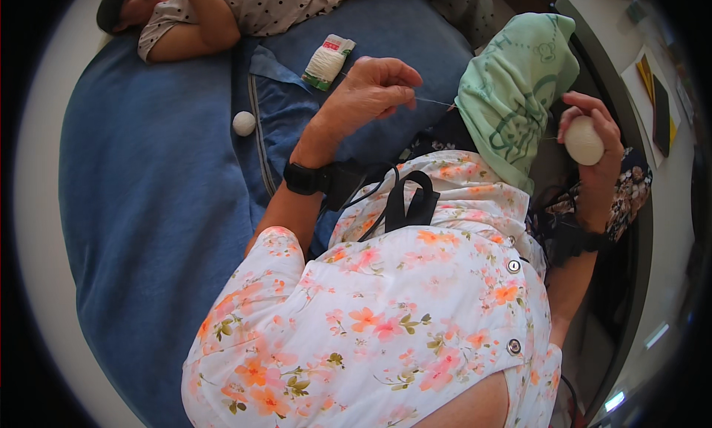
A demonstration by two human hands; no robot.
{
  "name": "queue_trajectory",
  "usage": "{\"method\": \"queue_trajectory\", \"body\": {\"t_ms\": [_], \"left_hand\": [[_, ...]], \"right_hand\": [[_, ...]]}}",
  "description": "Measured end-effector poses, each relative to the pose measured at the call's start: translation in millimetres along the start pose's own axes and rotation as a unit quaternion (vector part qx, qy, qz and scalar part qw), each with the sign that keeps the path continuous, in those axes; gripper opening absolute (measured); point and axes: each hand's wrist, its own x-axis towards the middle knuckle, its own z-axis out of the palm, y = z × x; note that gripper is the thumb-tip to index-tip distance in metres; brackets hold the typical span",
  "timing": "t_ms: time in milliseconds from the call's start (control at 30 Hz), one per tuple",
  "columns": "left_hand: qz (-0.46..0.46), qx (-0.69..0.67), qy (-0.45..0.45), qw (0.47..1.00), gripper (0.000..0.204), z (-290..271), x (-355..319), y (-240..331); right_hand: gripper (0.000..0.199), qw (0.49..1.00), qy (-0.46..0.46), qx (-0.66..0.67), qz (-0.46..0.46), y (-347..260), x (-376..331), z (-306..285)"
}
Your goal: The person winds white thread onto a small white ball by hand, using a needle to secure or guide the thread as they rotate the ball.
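My left hand (365, 94) is closed in a pinch on a thin white thread (436, 101). The thread runs from its fingertips rightward to the edge of a light green printed cloth (512, 87), which lies draped over my knee. My right hand (610, 135) grips a round white ball of thread (584, 141) beside the cloth's right side, its fingers wrapped round the far side. A short bit of thread shows between that ball and the cloth. Just beyond my left hand lies a white skein (328, 61) with a paper band. Left of it rests a smaller white ball (243, 123).
A blue-covered bed (148, 205) spreads across the left. Another person (194, 27) in dotted clothing lies along its far side. A light tabletop (671, 228) on the right carries papers and a dark flat object (660, 116). Black straps (411, 202) lie on my lap.
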Motion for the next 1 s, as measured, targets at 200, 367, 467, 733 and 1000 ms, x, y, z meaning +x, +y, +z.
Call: {"method": "queue_trajectory", "body": {"t_ms": [200, 367, 467, 733, 1000], "left_hand": [[0.035, -0.018, -0.017, 0.999, 0.016, 25.4, -5.8, 21.8], [0.092, -0.085, -0.009, 0.992, 0.016, 48.6, -1.3, 36.2], [0.097, -0.098, -0.013, 0.990, 0.015, 60.7, -0.3, 37.7], [0.082, -0.074, -0.032, 0.993, 0.013, 72.9, 1.5, 37.9], [0.098, -0.058, -0.057, 0.992, 0.012, 75.0, 2.4, 32.2]], "right_hand": [[0.047, 0.991, -0.109, -0.018, 0.077, 7.4, 5.8, 70.8], [0.045, 0.980, -0.143, 0.027, 0.136, 18.9, 1.6, 92.8], [0.023, 0.963, -0.182, -0.015, 0.198, 17.6, -2.0, 90.5], [0.020, 0.989, -0.079, 0.032, 0.120, 22.9, -3.5, 62.4], [0.022, 0.987, -0.055, 0.137, 0.063, 25.7, -4.3, 66.7]]}}
